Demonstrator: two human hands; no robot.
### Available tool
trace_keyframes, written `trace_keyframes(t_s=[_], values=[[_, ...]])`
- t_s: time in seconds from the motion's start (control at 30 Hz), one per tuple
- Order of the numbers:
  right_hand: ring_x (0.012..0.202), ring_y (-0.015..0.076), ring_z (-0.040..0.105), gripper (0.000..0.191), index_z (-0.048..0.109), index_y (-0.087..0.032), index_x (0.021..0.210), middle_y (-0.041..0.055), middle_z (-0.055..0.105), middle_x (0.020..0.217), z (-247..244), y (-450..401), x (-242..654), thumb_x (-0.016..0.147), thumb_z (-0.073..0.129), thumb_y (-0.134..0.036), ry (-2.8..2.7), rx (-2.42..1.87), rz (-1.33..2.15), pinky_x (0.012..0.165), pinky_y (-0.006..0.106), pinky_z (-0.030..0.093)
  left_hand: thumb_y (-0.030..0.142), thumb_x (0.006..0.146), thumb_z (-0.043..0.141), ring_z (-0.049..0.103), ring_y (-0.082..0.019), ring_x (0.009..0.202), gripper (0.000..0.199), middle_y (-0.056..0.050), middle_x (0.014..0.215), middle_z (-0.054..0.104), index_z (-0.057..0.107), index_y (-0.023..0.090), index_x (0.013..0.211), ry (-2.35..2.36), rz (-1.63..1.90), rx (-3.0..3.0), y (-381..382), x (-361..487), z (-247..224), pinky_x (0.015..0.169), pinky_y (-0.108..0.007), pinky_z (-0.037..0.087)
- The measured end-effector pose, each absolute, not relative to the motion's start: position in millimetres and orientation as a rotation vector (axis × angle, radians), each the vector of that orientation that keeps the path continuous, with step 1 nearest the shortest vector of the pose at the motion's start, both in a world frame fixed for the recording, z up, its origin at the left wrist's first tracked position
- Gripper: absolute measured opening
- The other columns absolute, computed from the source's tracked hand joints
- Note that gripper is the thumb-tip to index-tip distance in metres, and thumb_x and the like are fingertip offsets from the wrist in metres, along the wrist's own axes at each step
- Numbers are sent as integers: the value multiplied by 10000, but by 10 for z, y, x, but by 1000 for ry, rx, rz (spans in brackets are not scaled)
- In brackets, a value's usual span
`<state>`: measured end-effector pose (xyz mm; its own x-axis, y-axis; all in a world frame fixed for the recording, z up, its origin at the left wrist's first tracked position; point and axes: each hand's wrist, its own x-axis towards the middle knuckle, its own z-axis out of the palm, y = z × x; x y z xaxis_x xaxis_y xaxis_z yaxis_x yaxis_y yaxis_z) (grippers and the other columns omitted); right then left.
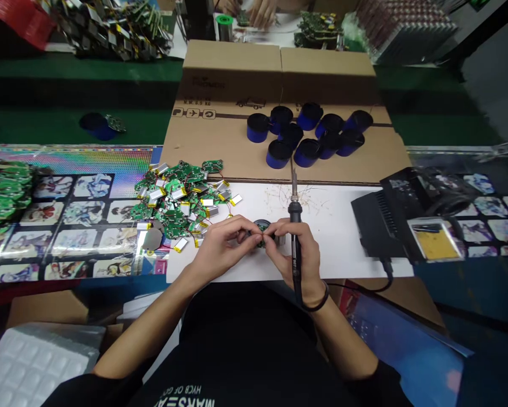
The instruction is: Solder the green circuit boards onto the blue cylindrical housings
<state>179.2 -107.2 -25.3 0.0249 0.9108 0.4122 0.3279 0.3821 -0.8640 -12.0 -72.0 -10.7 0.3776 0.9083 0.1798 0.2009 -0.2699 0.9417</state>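
My left hand [222, 246] and my right hand [304, 254] meet fingertip to fingertip over a small dark round part with a green circuit board [262, 224] in it, on the white work surface [232, 273]. The left fingers are pinched; what lies between them is too small to make out. A black soldering iron [295, 213] rests upright in my right hand, its metal tip pointing away from me, while thumb and forefinger pinch at the board. Left of my hands lies a heap of green circuit boards [175, 223] with silver battery pouches [178, 194].
Several blue cylindrical housings [279, 155] stand on the flattened cardboard [220, 144]. Thin wire scraps lie before it. At right sit a black soldering station [374, 223] and a yellow sponge [434, 244] in a tray. Another person's hands [262, 11] show across the bench.
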Motion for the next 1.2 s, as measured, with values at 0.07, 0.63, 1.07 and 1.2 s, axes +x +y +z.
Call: trace_keyframes(t_s=[0.07, 0.63, 1.07, 1.2], values=[[959, 197, 742, 264, 572, -300, 1073, 6, 760, 1001, -249, -1073, 1796, 954, 743, -138, -1541, -1162, 654, 883, 404, 609, 223, 992, 738, 544, -113, 701, 63, -25, 858, 720, 774, 182, 961, 993, 970, 1726, -721, -116, -97, 639, -257, 400], [933, 184, 763, 324, 577, -291, 1053, -23, 764, 940, -256, -1088, 1772, 896, 776, -88, -1561, -1154, 601, 873, 365, 607, 203, 952, 745, 627, -158, 843, 36, -41, 915, 705, 741, 189, 919, 970, 983, 1613, -728, -113, -179, 718, -281, 445], [861, 196, 790, 214, 691, -275, 1138, 3, 794, 961, -156, -1311, 2192, 950, 769, -209, -1531, -1272, 606, 854, 380, 625, 79, 942, 652, 665, -187, 962, 119, -20, 1001, 753, 671, 196, 929, 810, 683, 2143, -484, -235, -48, 937, -332, 495], [538, 160, 638, 344, 654, -288, 1305, -53, 675, 673, 6, -1330, 2254, 1015, 658, -474, -1269, -1216, 692, 493, 283, 467, 101, 957, 625, 645, -181, 920, 105, -13, 960, 731, 643, 195, 914, 760, 606, 2204, -409, -229, -20, 922, -326, 480]])
